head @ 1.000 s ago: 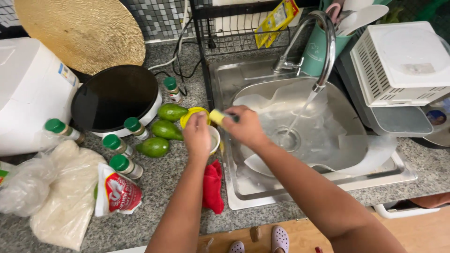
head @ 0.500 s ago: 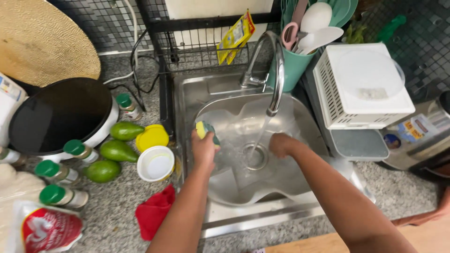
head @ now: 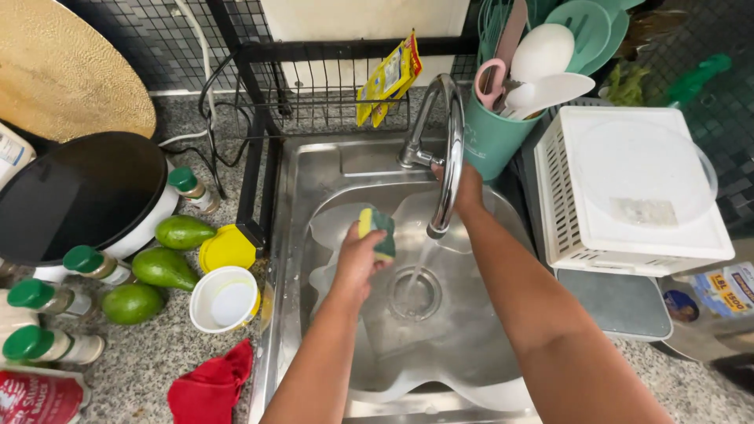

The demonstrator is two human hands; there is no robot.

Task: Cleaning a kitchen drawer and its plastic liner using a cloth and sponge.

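Sponge over the sink, hand at the tap

Water runs from the curved faucet (head: 448, 149) into the steel sink (head: 314, 188), where a clear plastic piece lies across the basin. The left hand (head: 361, 255) pinches a yellow-and-green sponge (head: 378, 230) just left of the stream. The right hand (head: 467, 188) reaches behind the faucet; whether its fingers are spread or closed cannot be told. On the table at left sit avocados (head: 161, 267), a yellow lid (head: 226, 249), a white cup (head: 224, 298) and a red cloth (head: 212, 385).

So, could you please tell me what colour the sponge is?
Yellow and green; the sponge shows best in the head view.
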